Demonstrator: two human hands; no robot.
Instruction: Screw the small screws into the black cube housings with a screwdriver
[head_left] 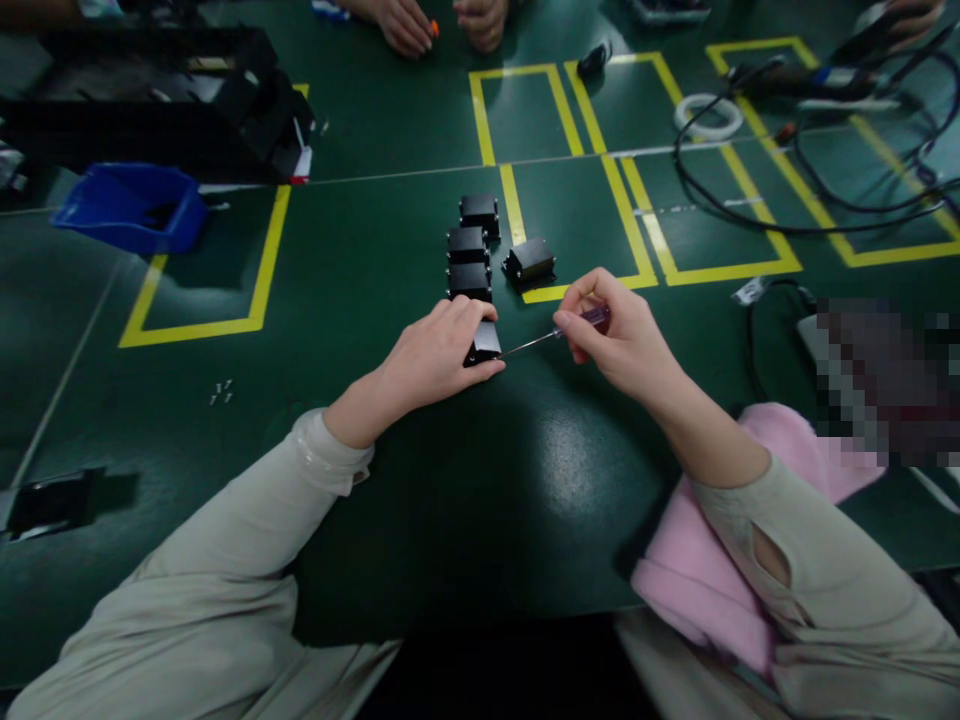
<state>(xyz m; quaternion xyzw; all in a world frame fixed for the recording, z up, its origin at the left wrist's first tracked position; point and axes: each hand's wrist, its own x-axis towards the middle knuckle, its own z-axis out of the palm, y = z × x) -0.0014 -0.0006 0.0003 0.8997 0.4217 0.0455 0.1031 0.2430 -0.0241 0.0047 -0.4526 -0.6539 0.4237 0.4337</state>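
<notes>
My left hand (435,352) is closed over a small black box (484,342) lying on the green table (465,480). My right hand (616,335) pinches a small screwdriver (559,332) with a purple handle; its thin shaft points left and its tip meets the box's right side. Just beyond stands a column of three more black boxes (469,247), and a fourth black box (529,260) lies to their right on a yellow line.
A blue bin (127,205) and a black fixture (165,100) stand at the back left. Loose screws (220,392) lie at the left. Black cables (810,190) and a white tape ring (708,115) are at the back right. Another person's hands (442,22) rest opposite. A pink cloth (720,560) lies under my right forearm.
</notes>
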